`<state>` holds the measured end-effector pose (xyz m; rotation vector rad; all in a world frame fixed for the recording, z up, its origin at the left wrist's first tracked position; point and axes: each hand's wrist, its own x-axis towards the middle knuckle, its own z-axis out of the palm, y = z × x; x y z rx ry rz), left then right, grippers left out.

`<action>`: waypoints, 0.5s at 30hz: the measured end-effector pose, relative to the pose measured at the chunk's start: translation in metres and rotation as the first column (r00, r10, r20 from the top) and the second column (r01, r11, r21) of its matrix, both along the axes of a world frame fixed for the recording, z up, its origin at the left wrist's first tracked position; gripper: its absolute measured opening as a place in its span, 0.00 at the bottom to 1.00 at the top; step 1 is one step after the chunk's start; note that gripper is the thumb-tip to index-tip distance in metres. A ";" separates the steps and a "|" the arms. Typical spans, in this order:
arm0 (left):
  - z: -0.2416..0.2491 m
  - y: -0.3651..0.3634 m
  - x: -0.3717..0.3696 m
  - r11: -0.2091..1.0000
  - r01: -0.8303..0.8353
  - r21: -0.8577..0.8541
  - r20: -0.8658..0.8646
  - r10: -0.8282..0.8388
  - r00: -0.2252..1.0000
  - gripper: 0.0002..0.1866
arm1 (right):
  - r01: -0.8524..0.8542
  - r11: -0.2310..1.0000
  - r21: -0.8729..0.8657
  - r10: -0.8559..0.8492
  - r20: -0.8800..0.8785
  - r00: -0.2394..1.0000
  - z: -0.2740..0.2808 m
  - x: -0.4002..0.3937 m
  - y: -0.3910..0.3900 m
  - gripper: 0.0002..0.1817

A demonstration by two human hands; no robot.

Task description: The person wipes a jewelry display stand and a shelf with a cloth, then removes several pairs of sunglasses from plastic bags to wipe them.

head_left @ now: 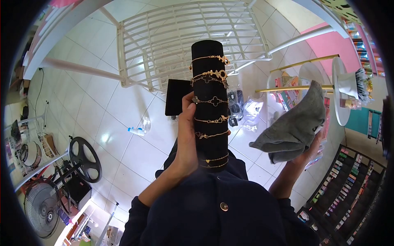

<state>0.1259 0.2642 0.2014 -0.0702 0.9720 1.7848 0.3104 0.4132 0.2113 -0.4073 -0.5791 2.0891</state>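
Note:
In the head view, my left hand [187, 135] is wrapped round a black cylindrical bracelet display roll [210, 149], held upright before my chest. Several thin gold-coloured bracelets [211, 120] circle the roll, some with clover, heart or leaf-like charms. To the right, my right hand [312, 148] grips a grey cloth [289, 125], which hangs folded and apart from the roll. Most of the right fingers are hidden behind the cloth. A flat black panel [177, 97] shows behind the roll, just beyond my left fingers.
A white slatted rack [164, 45] stands ahead. Clear plastic packets [251, 108] and a small bottle [136, 131] lie on the tiled floor. To the right are a round-tiered shelf [340, 90] and a dark display of small items [344, 184]; at left, a fan [43, 209].

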 end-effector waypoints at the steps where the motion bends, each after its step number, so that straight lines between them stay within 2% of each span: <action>1: 0.003 0.001 0.001 1.000 -0.018 -0.010 -0.026 0.017 1.000 0.23 | -0.002 1.000 0.000 0.002 0.001 1.000 -0.001 -0.002 -0.001 0.21; 3: 0.003 0.001 0.001 0.999 -0.038 -0.021 -0.052 0.037 0.998 0.22 | -0.115 0.993 0.031 0.118 -0.192 0.974 -0.004 -0.006 -0.004 0.23; 4: 0.002 0.001 0.001 0.999 -0.019 -0.026 -0.078 0.016 0.997 0.21 | -0.117 0.993 0.031 0.120 -0.191 0.974 -0.006 -0.006 -0.004 0.23; 9: 0.000 0.002 0.003 0.999 -0.022 -0.027 -0.077 0.020 0.997 0.19 | 0.028 0.915 0.403 0.014 -0.101 0.995 -0.021 -0.009 -0.004 0.32; 10: -0.001 0.003 0.003 0.999 -0.037 -0.029 -0.105 0.034 0.994 0.18 | 0.028 0.915 0.403 0.013 -0.100 0.995 -0.018 -0.015 -0.002 0.32; 11: -0.002 0.003 0.003 0.998 -0.052 -0.031 -0.132 0.047 0.990 0.17 | -0.234 0.916 0.326 0.308 -0.197 0.931 -0.014 -0.024 0.002 0.31; 12: -0.004 0.003 0.003 0.998 -0.050 -0.030 -0.132 0.046 0.990 0.17 | -0.487 0.829 0.274 0.556 -0.310 0.771 -0.005 -0.034 0.001 0.31; 13: -0.006 0.003 0.004 0.997 -0.056 -0.046 -0.162 0.047 0.986 0.18 | -0.425 0.901 0.088 0.433 -0.146 0.889 0.011 -0.033 -0.013 0.20; 14: -0.008 0.003 0.004 0.996 -0.062 -0.063 -0.193 0.049 0.980 0.18 | -0.339 0.816 0.469 0.247 0.247 0.937 0.015 -0.039 -0.021 0.18; 15: -0.005 0.004 0.004 0.996 -0.062 -0.063 -0.193 0.049 0.980 0.18 | -0.361 0.542 0.759 -0.109 0.489 0.866 0.020 -0.047 -0.029 0.16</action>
